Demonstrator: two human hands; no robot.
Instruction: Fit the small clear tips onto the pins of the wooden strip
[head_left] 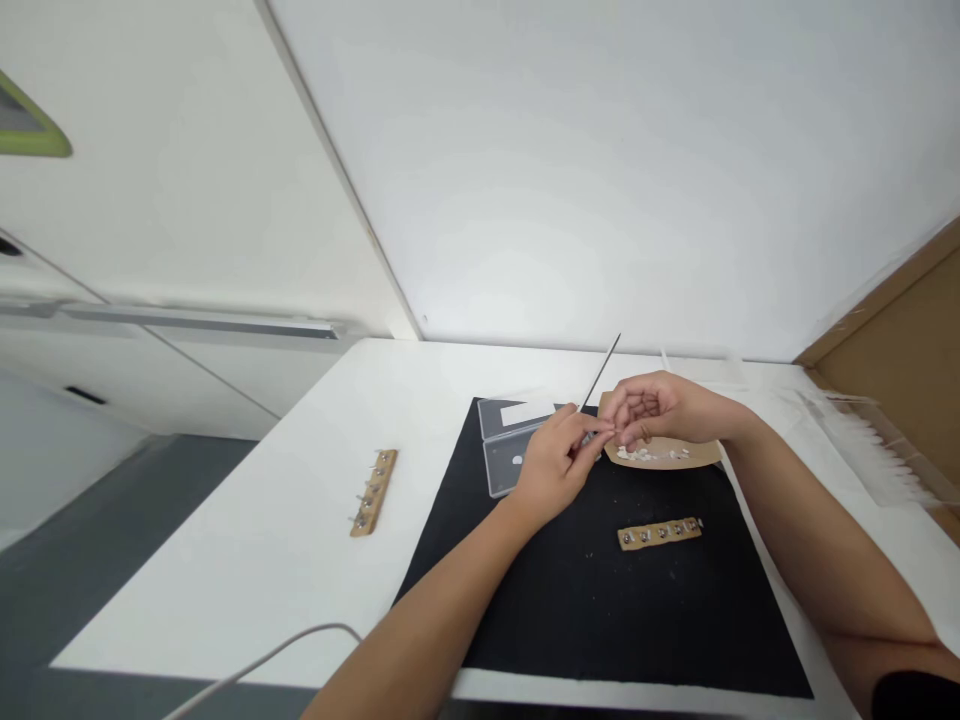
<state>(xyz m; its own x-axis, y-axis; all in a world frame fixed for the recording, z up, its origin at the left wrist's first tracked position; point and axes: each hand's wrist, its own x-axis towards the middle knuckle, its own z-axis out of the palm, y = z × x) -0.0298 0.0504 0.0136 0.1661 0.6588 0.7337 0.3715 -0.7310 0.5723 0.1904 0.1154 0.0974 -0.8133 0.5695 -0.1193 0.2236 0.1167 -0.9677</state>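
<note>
My left hand (562, 455) is closed, with a thin dark pointed tool (602, 370) sticking up and away from it. My right hand (649, 408) has its fingers curled, and its fingertips meet those of my left hand; what lies between them is too small to make out. Beneath my right hand sits a brown tray (660, 458) with small white pieces in it. An open clear plastic case (501, 462) lies beside my left hand. Nearer to me, a wooden strip with several metal fittings (660, 534) rests on the black mat (600, 610).
A second wooden strip with metal fittings (374, 492) lies on the white table (285, 520) at the left. Clear plastic holders (874, 450) stand at the right. A pale cable (262, 660) runs over the table's front edge.
</note>
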